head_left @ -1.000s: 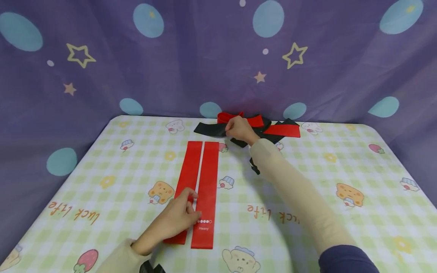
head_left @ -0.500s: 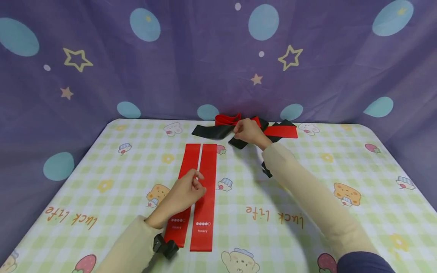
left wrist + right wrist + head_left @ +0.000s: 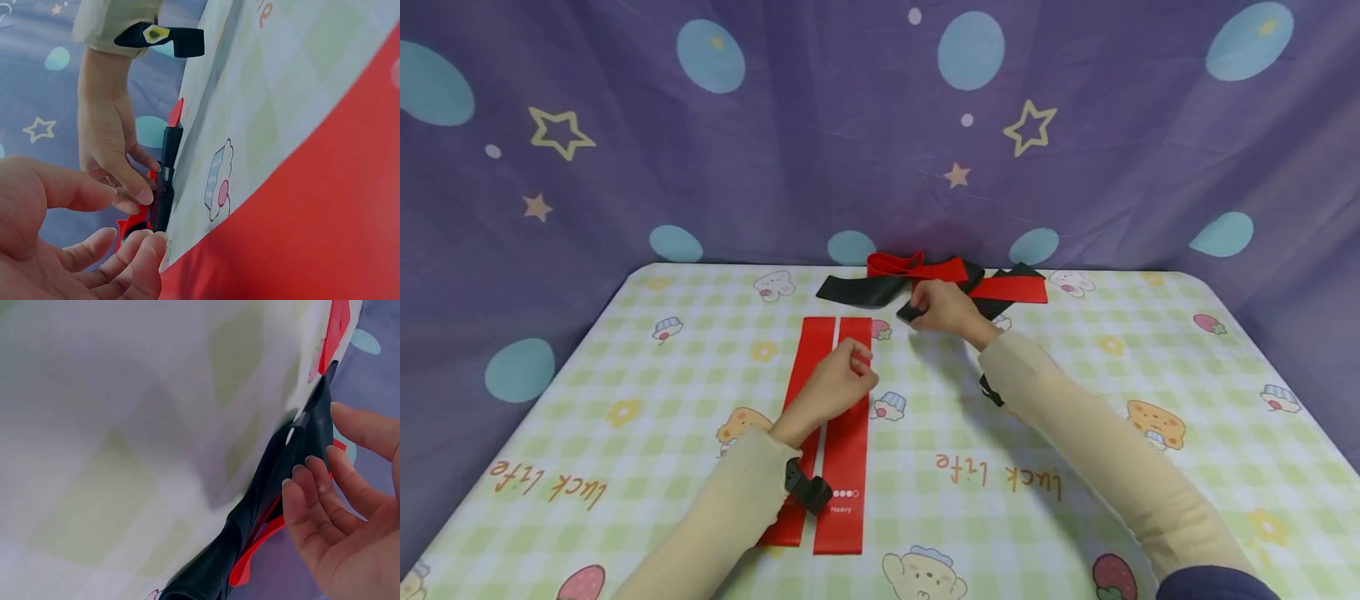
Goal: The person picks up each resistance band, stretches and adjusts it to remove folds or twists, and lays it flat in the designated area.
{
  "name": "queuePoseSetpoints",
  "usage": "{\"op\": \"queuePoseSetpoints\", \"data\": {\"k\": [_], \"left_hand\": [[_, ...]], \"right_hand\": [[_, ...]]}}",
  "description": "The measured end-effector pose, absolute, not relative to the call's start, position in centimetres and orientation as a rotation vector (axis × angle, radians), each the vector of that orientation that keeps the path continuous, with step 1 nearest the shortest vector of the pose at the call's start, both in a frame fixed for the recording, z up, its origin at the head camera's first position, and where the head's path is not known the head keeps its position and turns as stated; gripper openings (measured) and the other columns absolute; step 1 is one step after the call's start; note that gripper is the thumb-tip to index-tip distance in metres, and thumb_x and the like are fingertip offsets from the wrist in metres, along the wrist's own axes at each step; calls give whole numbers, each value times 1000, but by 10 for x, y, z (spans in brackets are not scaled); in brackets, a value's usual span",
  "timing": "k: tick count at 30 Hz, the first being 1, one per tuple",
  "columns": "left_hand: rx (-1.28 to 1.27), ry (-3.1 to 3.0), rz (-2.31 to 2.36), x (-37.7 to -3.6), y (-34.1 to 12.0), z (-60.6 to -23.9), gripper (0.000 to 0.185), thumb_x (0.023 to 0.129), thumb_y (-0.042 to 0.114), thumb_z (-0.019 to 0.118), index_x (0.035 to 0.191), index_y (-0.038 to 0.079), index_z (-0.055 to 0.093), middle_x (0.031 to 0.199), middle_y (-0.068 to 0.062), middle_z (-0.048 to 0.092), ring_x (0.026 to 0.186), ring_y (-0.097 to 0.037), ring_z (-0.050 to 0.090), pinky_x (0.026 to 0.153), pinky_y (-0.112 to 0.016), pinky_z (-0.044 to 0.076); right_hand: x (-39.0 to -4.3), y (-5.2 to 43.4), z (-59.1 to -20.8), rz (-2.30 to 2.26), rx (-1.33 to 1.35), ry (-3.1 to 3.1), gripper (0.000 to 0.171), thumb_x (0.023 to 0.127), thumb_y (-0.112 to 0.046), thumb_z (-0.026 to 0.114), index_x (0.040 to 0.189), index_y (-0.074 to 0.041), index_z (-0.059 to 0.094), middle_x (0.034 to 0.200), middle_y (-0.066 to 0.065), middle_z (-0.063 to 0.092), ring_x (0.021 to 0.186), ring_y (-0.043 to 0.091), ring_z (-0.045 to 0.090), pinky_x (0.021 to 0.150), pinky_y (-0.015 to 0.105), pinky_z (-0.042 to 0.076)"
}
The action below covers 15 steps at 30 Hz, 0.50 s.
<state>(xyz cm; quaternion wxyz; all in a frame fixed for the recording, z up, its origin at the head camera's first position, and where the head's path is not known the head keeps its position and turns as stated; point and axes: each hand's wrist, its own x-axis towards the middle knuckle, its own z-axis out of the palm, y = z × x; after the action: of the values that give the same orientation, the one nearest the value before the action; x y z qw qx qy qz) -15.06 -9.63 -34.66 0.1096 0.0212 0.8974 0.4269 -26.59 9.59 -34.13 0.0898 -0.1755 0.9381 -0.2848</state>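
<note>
Two flat red bands [image 3: 829,433] lie side by side at about 7 o'clock from the table's middle, long edges nearly touching with a thin gap between, near ends printed with dots and "Heavy"; these look already sorted and straightened, so that part seems done. Left hand [image 3: 837,385] hovers over the upper half of the pair, fingers loosely curled, holding nothing; the left wrist view shows the palm and fingers [image 3: 134,259] relaxed and empty just above red band surface. A black strap clip sits on the left sleeve [image 3: 722,521] at the wrist. Moving right, at 12 o'clock near the far table edge is a tangled pile of black bands [image 3: 861,288] and red bands [image 3: 917,267], crossed and overlapping, some folded; that pile is what's left, by my judgement most of the work remains. Right hand [image 3: 946,307] is at the near side of the pile, fingers on the end of one black band [image 3: 912,312]; head view suggests a pinch, while the right wrist view shows fingers [image 3: 319,500] fairly straight, lying against the twisted black band [image 3: 275,506] with a red one under it, so a firm grip cannot be confirmed. The black band looks thin, glossy, rubbery, twisted and floppy. Checked tablecloth [image 3: 1075,400] with bears and "luck life" print, purple star backdrop [image 3: 775,150] behind.
</note>
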Motion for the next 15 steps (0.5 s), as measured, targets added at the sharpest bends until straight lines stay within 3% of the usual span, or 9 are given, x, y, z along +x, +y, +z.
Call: {"op": "queuePoseSetpoints", "data": {"k": [8,11,15], "left_hand": [[55,2620,1327,-174,-83,-354,32,87,14,60,116,5,49,100,-13,62,81,-21,59,74,-30,49],[42,2624,1339,-182,-80,-354,31,87,13,59,115,4,49,98,-12,61,80,-21,57,73,-29,47],[41,2611,1362,-191,-75,-356,33,87,12,59,118,3,49,98,-12,59,83,-21,55,70,-26,45]], "right_hand": [[-263,88,-348,-694,-515,2826,30,77,-9,70,106,-5,65,102,9,65,94,23,60,84,35,50],[-264,85,-350,-613,-525,2860,7,76,-4,65,81,-7,61,73,2,52,74,18,49,63,28,42],[-267,84,-352,-532,-547,2901,33,72,3,59,57,-13,35,63,-2,21,65,17,26,53,28,19]]}}
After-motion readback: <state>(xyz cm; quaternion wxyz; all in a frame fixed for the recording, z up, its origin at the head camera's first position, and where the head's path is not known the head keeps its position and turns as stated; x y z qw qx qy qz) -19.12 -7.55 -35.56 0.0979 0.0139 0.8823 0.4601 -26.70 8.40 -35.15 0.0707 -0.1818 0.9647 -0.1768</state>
